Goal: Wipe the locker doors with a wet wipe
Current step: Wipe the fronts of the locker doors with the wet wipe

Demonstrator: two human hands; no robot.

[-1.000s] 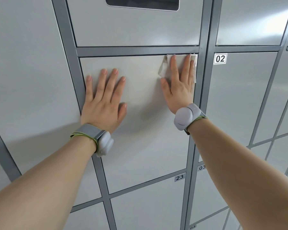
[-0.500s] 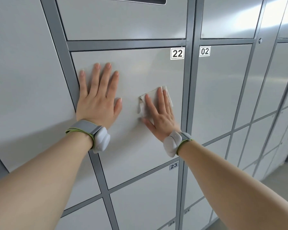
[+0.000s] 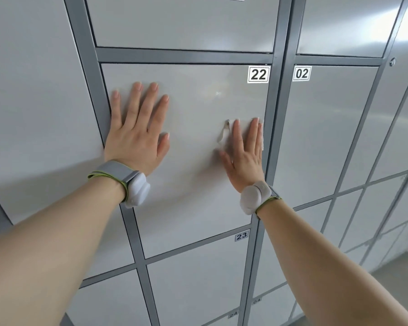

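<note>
Locker door 22 [image 3: 198, 109] is a pale grey metal panel in a darker grey frame, straight ahead. My right hand [image 3: 245, 154] lies flat against its right side, near the frame, and presses a white wet wipe [image 3: 226, 135] onto the metal. The wipe shows at my fingertips and along both sides of the hand; the rest is under my palm. My left hand [image 3: 137, 130] rests flat with fingers spread on the door's left edge and holds nothing. Both wrists wear grey bands.
Door 23 [image 3: 198, 285] sits below, door 02 [image 3: 327, 128] to the right, with more doors beyond it. A wide plain panel [image 3: 33, 102] fills the left. A dark grey vertical frame post [image 3: 277, 114] runs beside my right hand. Floor [image 3: 398, 285] shows at lower right.
My right hand slid the wipe down from the door's top right corner, uncovering label 22, then shifted right toward the frame. My left hand stayed in place.
</note>
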